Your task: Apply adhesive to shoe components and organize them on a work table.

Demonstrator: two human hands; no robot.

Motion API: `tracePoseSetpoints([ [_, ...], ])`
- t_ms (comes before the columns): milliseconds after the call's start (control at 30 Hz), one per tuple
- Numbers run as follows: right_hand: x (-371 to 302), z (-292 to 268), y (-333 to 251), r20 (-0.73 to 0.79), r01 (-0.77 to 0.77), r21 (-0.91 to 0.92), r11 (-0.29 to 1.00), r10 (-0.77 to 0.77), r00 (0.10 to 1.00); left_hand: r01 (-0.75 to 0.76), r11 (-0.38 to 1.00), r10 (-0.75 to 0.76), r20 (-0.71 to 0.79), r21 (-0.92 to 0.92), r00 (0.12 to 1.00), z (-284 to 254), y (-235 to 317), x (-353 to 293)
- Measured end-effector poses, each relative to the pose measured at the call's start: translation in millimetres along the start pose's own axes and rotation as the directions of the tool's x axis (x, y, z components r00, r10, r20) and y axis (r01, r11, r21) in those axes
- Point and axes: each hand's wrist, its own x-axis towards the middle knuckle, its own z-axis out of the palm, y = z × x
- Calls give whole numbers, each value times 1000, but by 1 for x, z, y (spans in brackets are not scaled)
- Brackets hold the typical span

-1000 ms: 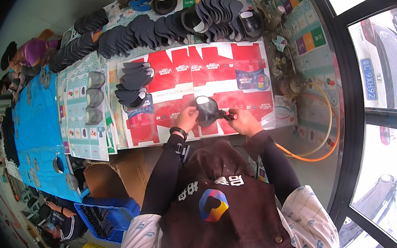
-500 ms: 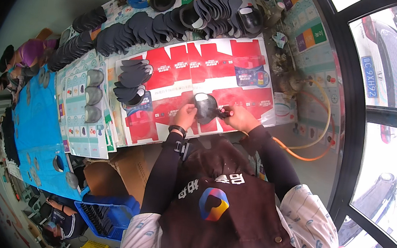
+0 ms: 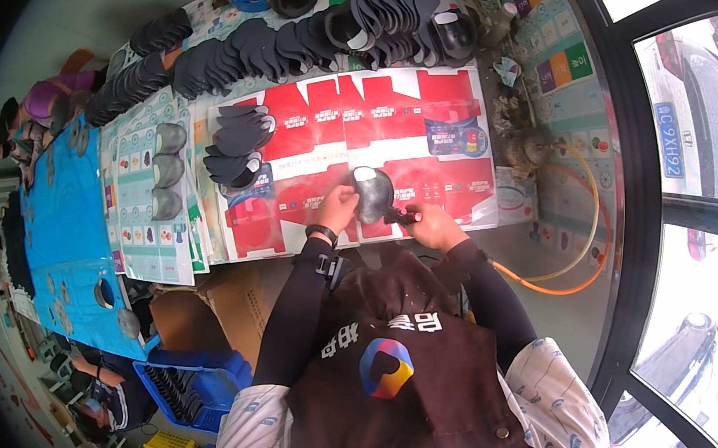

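At the near edge of the red printed card sheet [image 3: 305,149], my left hand [image 3: 337,210] pinches the left edge of a dark, rounded shell [image 3: 373,197] with a white patch at its far end. My right hand [image 3: 438,229] is closed around a short dark-red and black tool [image 3: 404,217]. Its tip is at the shell's right edge; whether it touches, I cannot tell. Left of the shell lies a small fanned pile of dark curved pieces [image 3: 240,140] on the sheet.
Long rows of overlapping dark pieces [image 3: 245,56] run along the back. Three grey shells [image 3: 169,174] sit to the left, beside a blue-covered table [image 3: 65,235]. Orange and yellow hoses [image 3: 546,290] loop at the right. A blue crate [image 3: 195,418] and another person [image 3: 114,395] are lower left.
The tool in my right hand has shifted slightly down and left along the shell's edge. My left hand and the shell stay almost in place. The other person's arm has moved.
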Motion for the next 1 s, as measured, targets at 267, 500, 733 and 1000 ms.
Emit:
tracePoseSetpoints([
  [267, 13, -18, 5, -264, 66, 8, 998, -61, 963, -141, 975, 151, -43, 170, 988, 5, -24, 23],
  [500, 3, -7, 3, -131, -16, -26, 1000, 13, 991, -154, 967, 168, -51, 204, 984, 7, -7, 13],
  [733, 14, 7, 10, -29, -9, 395, 919, 23, 999, -49, 848, 200, -233, 527, 952, -3, 2, 0],
  [1000, 48, 15, -3, -199, 78, 250, 965, -28, 980, -25, 929, 119, -235, 369, 965, -31, -23, 17],
])
